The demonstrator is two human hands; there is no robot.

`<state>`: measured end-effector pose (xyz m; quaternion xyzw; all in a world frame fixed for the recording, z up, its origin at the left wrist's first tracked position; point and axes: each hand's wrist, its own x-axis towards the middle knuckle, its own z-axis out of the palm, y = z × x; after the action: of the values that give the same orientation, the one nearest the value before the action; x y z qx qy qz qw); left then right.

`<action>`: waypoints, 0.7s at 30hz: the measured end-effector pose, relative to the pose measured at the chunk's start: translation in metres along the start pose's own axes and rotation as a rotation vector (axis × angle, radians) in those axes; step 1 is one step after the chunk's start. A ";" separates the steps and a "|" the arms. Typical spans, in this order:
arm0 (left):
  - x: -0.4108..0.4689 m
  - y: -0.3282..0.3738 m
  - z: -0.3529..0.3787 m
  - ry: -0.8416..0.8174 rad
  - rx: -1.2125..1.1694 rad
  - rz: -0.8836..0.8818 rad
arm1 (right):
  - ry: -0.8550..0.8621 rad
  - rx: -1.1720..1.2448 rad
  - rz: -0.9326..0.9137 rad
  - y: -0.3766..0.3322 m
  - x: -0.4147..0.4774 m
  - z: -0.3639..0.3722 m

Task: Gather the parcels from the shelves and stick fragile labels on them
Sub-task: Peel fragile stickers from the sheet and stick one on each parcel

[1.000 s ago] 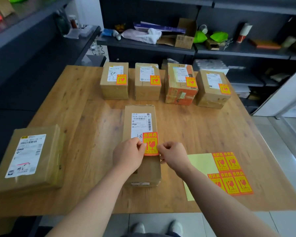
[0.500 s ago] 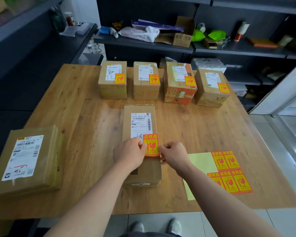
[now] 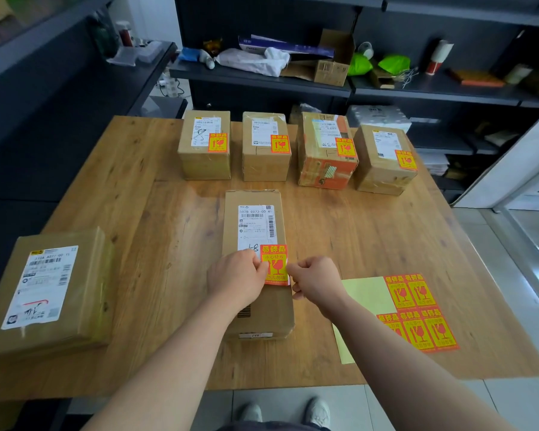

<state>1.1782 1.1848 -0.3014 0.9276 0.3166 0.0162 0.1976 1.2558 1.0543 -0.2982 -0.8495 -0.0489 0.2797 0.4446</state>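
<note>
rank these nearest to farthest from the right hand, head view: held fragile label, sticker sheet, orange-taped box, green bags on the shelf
1. Orange fragile label: pinched by the right hand.
2. Yellow-backed sheet of orange stickers: table, just right.
3. Orange-taped cardboard box: back row, ahead.
4. Bright green bags: shelf beyond the table.

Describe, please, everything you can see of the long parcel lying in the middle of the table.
The long parcel is a brown cardboard box lying flat on the wooden table, its length running away from the person. A white shipping label with barcodes covers much of its far half. An orange-and-yellow fragile sticker overlaps that label's near right corner; the left hand and right hand pinch its side edges. A small printed barcode shows towards the near end.
</note>
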 end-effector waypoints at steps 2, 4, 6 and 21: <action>0.000 0.000 0.000 0.001 0.005 0.004 | 0.002 -0.009 0.012 -0.001 0.001 0.000; 0.000 0.000 0.000 0.002 0.009 0.006 | 0.001 -0.009 0.017 -0.001 0.001 0.000; 0.001 0.000 0.000 -0.003 0.007 0.006 | 0.000 -0.009 0.022 -0.002 0.002 0.000; -0.005 -0.002 -0.003 0.060 0.000 0.120 | 0.022 -0.166 -0.005 -0.002 0.000 -0.011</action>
<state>1.1731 1.1846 -0.2988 0.9440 0.2663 0.0559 0.1866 1.2618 1.0472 -0.2910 -0.8863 -0.0693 0.2641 0.3740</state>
